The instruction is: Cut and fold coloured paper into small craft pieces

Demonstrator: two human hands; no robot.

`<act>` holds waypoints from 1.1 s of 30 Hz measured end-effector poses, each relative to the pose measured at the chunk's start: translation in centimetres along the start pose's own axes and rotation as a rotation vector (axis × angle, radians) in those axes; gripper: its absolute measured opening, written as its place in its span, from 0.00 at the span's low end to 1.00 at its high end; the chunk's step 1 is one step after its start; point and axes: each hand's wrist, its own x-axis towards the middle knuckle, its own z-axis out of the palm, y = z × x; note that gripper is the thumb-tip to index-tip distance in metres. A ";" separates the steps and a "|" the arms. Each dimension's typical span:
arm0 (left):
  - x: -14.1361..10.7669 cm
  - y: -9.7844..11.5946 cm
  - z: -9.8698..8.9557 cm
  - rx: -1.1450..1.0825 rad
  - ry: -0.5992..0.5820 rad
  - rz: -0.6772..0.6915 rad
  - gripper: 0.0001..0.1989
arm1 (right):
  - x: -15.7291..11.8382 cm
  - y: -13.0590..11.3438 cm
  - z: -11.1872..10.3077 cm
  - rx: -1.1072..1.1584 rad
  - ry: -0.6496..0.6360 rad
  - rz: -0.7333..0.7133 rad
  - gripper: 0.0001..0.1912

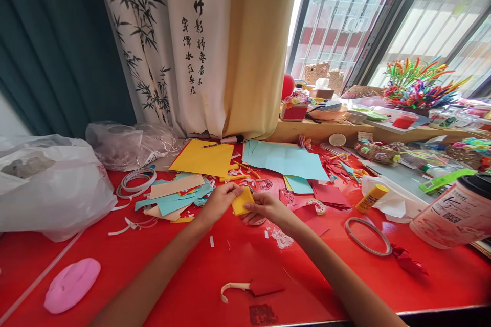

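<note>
From my remote feed, I have the left hand (222, 200) and right hand (265, 207) pinching the yellow paper (240, 203) above the red table (184, 278), apparently folded small already, though what remains I can't tell.

We seem to be in a craft room, by a window (355, 20). Our table (184, 291) holds paper (203, 158), scraps (283, 239) and glue (372, 198).

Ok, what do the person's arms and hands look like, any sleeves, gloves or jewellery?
The left hand and right hand are ungloved, and the slim forearms show no sleeves. No watch or bracelet is visible; finer details are too small to judge.
</note>
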 end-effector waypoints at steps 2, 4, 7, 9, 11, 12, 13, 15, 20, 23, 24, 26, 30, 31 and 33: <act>0.2 -0.3 -0.3 -0.011 -0.070 -0.034 0.17 | 0.1 -0.1 -0.1 0.027 0.034 -0.032 0.16; 0.4 -0.5 -0.5 0.047 -0.049 -0.031 0.19 | 0.1 -0.1 -0.2 0.017 0.014 -0.028 0.16; 0.5 -0.4 -0.7 0.069 0.033 0.009 0.20 | 0.1 -0.1 -0.2 0.013 -0.024 -0.026 0.16; 0.4 -0.1 -0.7 -0.026 -0.030 -0.004 0.19 | 0.0 -0.1 -0.2 0.041 0.010 -0.074 0.17; 0.3 0.1 -0.6 -0.102 -0.125 -0.051 0.18 | 0.1 -0.1 -0.2 0.057 0.037 -0.108 0.18; 0.3 0.2 -0.6 -0.103 -0.142 -0.077 0.18 | 0.1 -0.1 -0.2 0.048 0.039 -0.108 0.18; 0.3 0.2 -0.5 -0.081 -0.136 -0.096 0.18 | 0.2 0.0 -0.3 0.024 0.049 -0.110 0.18; 0.2 0.1 -0.4 -0.019 -0.075 -0.099 0.17 | 0.3 0.1 -0.3 -0.047 0.120 -0.141 0.18; 0.1 0.4 -0.1 -0.074 -0.134 -0.088 0.15 | 0.4 0.3 -0.4 -0.064 0.250 -0.232 0.17; 0.0 0.5 -0.1 -0.197 -0.181 -0.106 0.15 | 0.4 0.2 -0.4 -0.048 0.228 -0.193 0.19; 0.0 0.4 -0.1 -0.217 -0.159 -0.104 0.16 | 0.4 0.2 -0.4 -0.058 0.213 -0.185 0.19; 0.0 0.0 0.0 -0.192 -0.094 -0.085 0.16 | 0.4 0.3 -0.3 -0.098 0.191 -0.191 0.19; 0.1 -0.8 0.3 -0.032 -0.068 -0.047 0.18 | 0.5 0.7 -0.2 -0.244 0.315 -0.297 0.19; 0.2 -0.8 0.5 -0.030 -0.095 -0.056 0.18 | 0.5 0.8 -0.3 -0.274 0.359 -0.319 0.19; 0.2 -0.6 0.6 -0.081 -0.145 -0.073 0.18 | 0.6 0.9 -0.6 -0.280 0.405 -0.323 0.21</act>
